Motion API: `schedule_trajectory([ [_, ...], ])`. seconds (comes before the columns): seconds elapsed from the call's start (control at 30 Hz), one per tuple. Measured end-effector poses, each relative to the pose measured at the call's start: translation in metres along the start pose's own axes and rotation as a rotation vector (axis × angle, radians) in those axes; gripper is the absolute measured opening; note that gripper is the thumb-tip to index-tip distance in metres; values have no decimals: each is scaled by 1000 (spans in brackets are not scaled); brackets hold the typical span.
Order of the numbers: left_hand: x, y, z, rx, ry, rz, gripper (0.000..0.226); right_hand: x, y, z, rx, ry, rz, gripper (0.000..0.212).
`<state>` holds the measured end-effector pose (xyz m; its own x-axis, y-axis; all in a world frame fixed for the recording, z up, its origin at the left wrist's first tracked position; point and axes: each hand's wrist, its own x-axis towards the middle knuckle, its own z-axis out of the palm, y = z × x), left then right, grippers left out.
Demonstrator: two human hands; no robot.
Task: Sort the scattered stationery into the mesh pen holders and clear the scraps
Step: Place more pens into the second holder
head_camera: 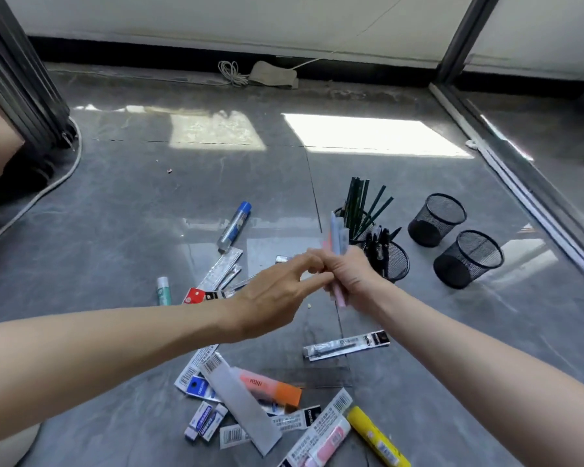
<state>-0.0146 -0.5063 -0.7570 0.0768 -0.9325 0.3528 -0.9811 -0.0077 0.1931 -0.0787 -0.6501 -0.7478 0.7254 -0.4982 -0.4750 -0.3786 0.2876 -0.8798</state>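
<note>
Fingers [329, 264] of the right hand [349, 274] hide the pastel pens [336, 235] mid-length.

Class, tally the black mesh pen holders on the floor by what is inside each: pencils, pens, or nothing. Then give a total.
Holder with green pencils: 1
Holder with black pens: 1
Empty holders: 2
Total: 4

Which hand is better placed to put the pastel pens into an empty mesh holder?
Right: the right hand grips the pastel pens and is nearer the empty mesh holders; the left hand merely meets the bundle with fingertips.
</note>
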Motion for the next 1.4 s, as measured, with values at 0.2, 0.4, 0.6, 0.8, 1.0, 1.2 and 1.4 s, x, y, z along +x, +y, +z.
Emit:
schedule_trajectory([
  [0.2, 52, 20, 30, -228, -176, -284, 51, 13, -7, -52, -193, 501, -351, 26],
  [0.4, 78, 38, 60, -243, -340, -275, 45, 25, -6, -83, -119, 859, -566, 26],
  [0.6, 87, 36, 73, -179, -404, -321, 47, 44, -1, -87, -58, 840, -573, 19],
  [0.8, 86, 28, 79, -193, -425, -320, 56, 62, 9, -82, -90, 881, -531, 22],
  [1.0, 86, 26, 85, -245, -409, -316, 54, 64, 15, -75, -27, 917, -529, 22],
  [1.2, 87, 23, 87, -282, -390, -315, 43, 64, 20, -75, -125, 849, -520, 20],
  [1.4, 91, 19, 87, -260, -381, -320, 37, 56, 32, -75, -183, 809, -524, 26],
])
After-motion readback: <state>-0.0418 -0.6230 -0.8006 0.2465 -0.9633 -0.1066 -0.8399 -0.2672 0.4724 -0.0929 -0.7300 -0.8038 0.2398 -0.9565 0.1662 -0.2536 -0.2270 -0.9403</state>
